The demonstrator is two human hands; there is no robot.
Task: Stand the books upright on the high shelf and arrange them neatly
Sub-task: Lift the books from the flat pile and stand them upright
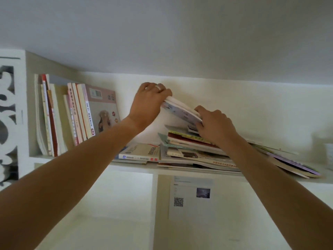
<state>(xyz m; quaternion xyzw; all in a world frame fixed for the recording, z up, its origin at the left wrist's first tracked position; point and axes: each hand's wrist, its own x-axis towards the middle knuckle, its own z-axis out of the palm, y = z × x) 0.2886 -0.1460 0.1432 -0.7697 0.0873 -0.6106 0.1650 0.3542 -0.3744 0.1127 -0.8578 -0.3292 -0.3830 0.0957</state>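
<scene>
- Two bare arms reach up to a high white shelf (pixel 133 166) set just below the ceiling.
- The left hand (pixel 148 103) has its grip curled over the upper end of a thin pale book (pixel 180 110), fingers wrapped over the top edge; a ring shows on one finger.
- The right hand (pixel 215 126) grasps the lower end of the same book, thumb side against its cover and fingers bent round its edge.
- That book is tilted, its left end raised and its right end low, held above a pile of books (pixel 191 150) and against the white back wall.
- The pile lies flat on the shelf, unevenly stacked, with spines and corners jutting out in different directions.
- Just left of the pile, a cream book with a red title (pixel 140 153) lies flat on the shelf.
- Right of the pile, a few thin books with purple edges (pixel 292 165) lie slanted, partly hidden by the right forearm.
- At the left end of the shelf, a row of books (pixel 72 116) stands on end, leaning a little to the left; the outermost one shows a pink and grey cover.
- Below the shelf, a printed sheet with a square code and a small photo (pixel 191 195) is stuck to a vertical panel.
- A white carved screen (pixel 8 121) stands at the far left edge.
</scene>
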